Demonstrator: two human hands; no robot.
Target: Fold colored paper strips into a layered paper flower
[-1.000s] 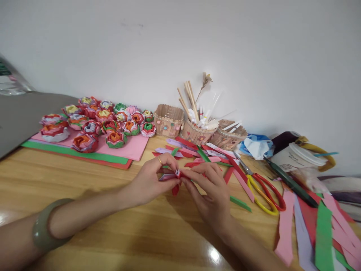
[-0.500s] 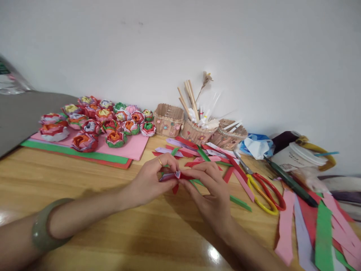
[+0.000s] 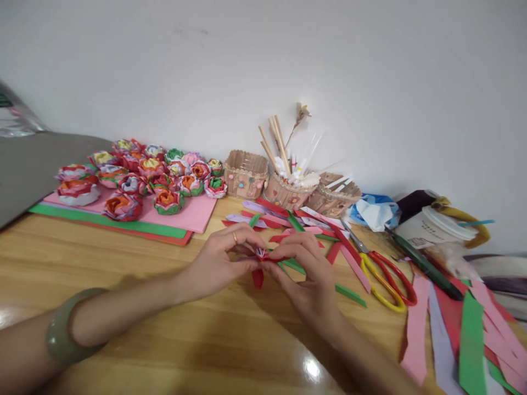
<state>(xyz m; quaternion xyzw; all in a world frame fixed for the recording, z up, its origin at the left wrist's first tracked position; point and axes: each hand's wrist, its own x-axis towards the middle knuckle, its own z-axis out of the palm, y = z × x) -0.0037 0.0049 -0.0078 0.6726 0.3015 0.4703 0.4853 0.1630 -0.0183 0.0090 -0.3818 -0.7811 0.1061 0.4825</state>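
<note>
A small folded paper piece (image 3: 260,254), red with pale edges, is held at the centre of the view, above the wooden table (image 3: 177,351). It is pinched at nine o'clock by the thumb and fingers of the left hand (image 3: 216,266) and gripped at four o'clock by the fingertips of the right hand (image 3: 310,274). A red paper tip (image 3: 258,278) is seen hanging at six. Folded strips (image 3: 295,221) are strewn at one o'clock, with three baskets (image 3: 288,193) lined up beyond. Scissors (image 3: 387,280) are laid past three. At ten, paper flowers (image 3: 158,184) are clustered on coloured sheets (image 3: 201,218).
</note>
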